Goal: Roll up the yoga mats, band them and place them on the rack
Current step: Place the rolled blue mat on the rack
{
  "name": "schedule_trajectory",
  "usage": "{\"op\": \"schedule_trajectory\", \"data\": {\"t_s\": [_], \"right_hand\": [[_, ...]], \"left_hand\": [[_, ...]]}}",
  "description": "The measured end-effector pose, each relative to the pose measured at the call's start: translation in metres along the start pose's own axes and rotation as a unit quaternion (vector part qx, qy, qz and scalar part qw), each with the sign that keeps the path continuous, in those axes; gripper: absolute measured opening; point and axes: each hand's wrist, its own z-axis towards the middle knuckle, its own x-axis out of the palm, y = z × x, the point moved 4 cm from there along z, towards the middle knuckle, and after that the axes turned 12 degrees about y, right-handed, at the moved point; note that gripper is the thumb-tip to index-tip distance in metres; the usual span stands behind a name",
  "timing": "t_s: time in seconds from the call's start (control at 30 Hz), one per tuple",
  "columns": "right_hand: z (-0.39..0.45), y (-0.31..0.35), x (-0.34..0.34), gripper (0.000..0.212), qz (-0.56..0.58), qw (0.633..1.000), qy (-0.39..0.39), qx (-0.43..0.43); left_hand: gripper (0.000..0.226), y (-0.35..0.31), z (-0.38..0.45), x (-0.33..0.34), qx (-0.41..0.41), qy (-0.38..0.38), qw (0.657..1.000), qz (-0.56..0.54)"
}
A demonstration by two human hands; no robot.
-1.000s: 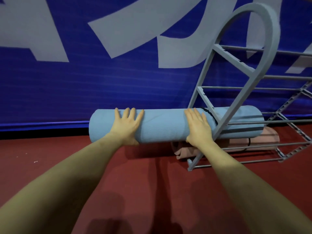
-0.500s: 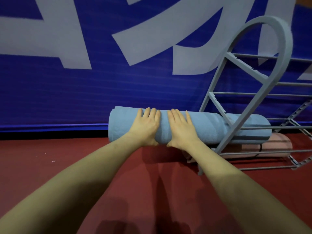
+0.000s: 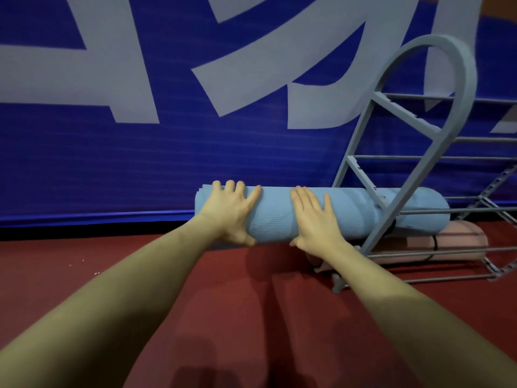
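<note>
A rolled light-blue yoga mat (image 3: 275, 217) lies level, its right half pushed through the grey metal rack (image 3: 436, 152) and its left half sticking out over the floor. My left hand (image 3: 229, 211) presses flat on the mat's left end with straight fingers. My right hand (image 3: 314, 219) lies flat on the roll just left of the rack's end frame. A rolled pink mat (image 3: 453, 242) with a dark band rests on the rack's lower bars, under the blue one. No band shows on the visible part of the blue mat.
A blue banner wall (image 3: 140, 163) with large pale letters stands right behind the mat and rack. Red floor (image 3: 237, 317) stretches toward me. The rack's arched end frame and thin cross bars fill the right side.
The blue mat has slid further right into the rack. My hands, side by side half a second ago, have spread apart, the left one moving to the mat's left end.
</note>
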Motion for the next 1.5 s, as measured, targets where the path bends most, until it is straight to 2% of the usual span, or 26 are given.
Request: {"op": "schedule_trajectory", "data": {"t_s": [0.2, 0.37, 0.43, 0.63, 0.7, 0.83, 0.9, 1.0, 1.07, 1.27, 1.4, 1.5], "right_hand": [[-0.009, -0.054, -0.004, 0.11, -0.006, 0.999, -0.009, 0.049], [-0.01, -0.09, 0.008, 0.109, -0.008, 0.993, -0.059, 0.104], [-0.012, -0.101, 0.007, 0.104, -0.04, 0.991, -0.045, 0.116], [-0.007, -0.114, 0.003, 0.091, -0.098, 0.973, 0.09, 0.19], [-0.005, -0.116, 0.004, 0.089, -0.115, 0.972, 0.091, 0.185], [-0.004, -0.114, 0.007, 0.086, -0.114, 0.976, 0.047, 0.181], [-0.005, -0.11, 0.01, 0.087, -0.088, 0.976, 0.052, 0.192], [-0.003, -0.103, 0.009, 0.094, -0.036, 0.974, 0.059, 0.215], [-0.002, -0.102, 0.009, 0.096, -0.013, 0.974, 0.056, 0.219], [-0.005, -0.104, 0.008, 0.091, 0.055, 0.974, 0.02, 0.22], [-0.007, -0.107, 0.007, 0.083, 0.117, 0.971, -0.005, 0.208], [-0.009, -0.109, 0.007, 0.085, 0.135, 0.97, -0.002, 0.2]], "left_hand": [[0.109, -0.042, 0.032, -0.034, 0.017, -0.035, 0.999, -0.026], [0.105, -0.077, 0.065, -0.053, 0.038, -0.039, 0.998, -0.034], [0.105, -0.087, 0.077, -0.056, 0.042, -0.041, 0.998, -0.038], [0.1, -0.125, 0.105, -0.041, 0.044, -0.041, 0.996, -0.073], [0.106, -0.126, 0.11, -0.038, 0.041, -0.038, 0.996, -0.077], [0.117, -0.115, 0.117, -0.042, 0.042, -0.011, 0.996, -0.077], [0.12, -0.112, 0.114, -0.042, 0.008, 0.015, 0.997, -0.076], [0.13, -0.105, 0.1, -0.038, -0.111, 0.074, 0.986, -0.104], [0.13, -0.101, 0.091, -0.032, -0.143, 0.089, 0.979, -0.114], [0.119, -0.083, 0.08, -0.027, -0.063, -0.005, 0.986, -0.154], [0.113, -0.086, 0.08, -0.03, -0.019, -0.026, 0.983, -0.179], [0.094, -0.095, 0.084, -0.034, 0.055, -0.024, 0.977, -0.205]]}}
